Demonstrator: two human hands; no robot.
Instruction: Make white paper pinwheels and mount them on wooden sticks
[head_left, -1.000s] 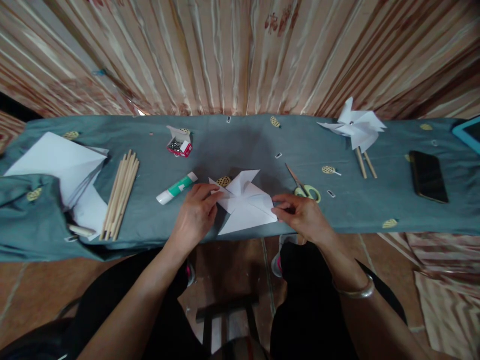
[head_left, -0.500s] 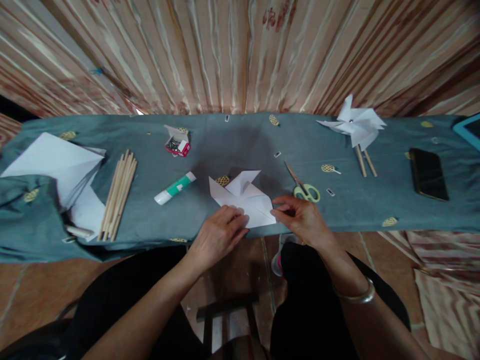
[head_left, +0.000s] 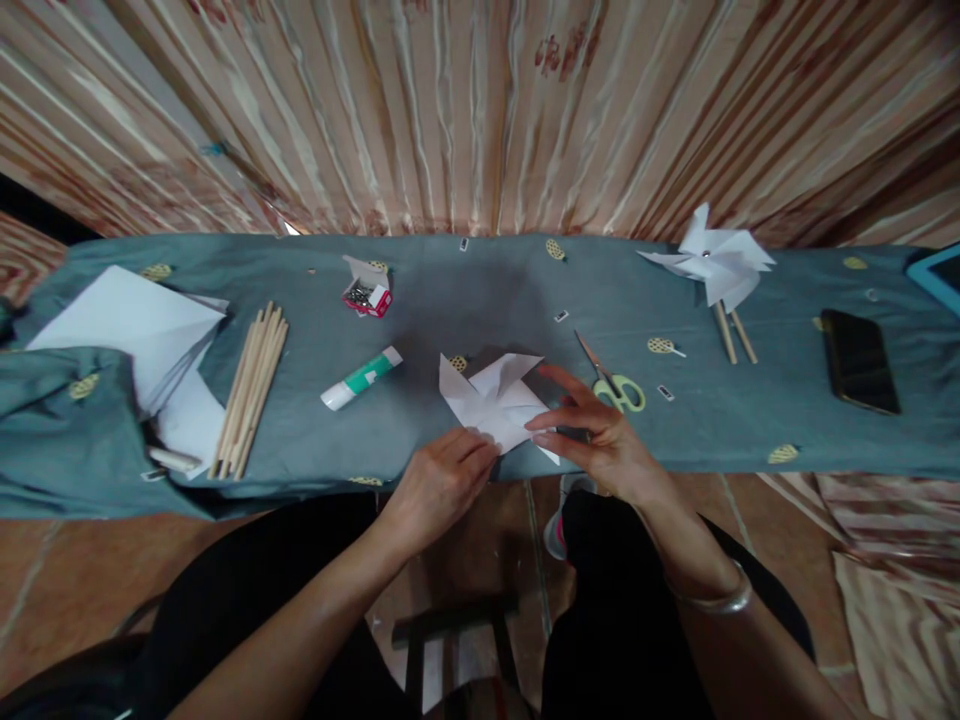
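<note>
A white paper pinwheel (head_left: pixel 491 400) lies at the table's near edge between my hands, its blades folded in toward the middle. My left hand (head_left: pixel 442 485) pinches the near side of it, with thumb and fingers close together. At its right side my right hand (head_left: pixel 596 435) has the thumb and a finger closed on a paper flap, while the index finger stretches out above. Just beyond the right hand are scissors (head_left: pixel 619 390) with light green handles. A green and white glue stick (head_left: pixel 364 378) lies to the left of the pinwheel.
On the left are wooden sticks (head_left: pixel 249 395) and white paper sheets (head_left: pixel 124 320). A small red box (head_left: pixel 367 295) of metal pins stands open farther back. To the right are a finished-looking pinwheel (head_left: pixel 712 255) with two sticks and a black phone (head_left: pixel 859 360).
My right hand has moved from the pinwheel's right corner in over its right side, and its fingers have spread. The pinwheel's right part is now folded inward. The view has shifted slightly.
</note>
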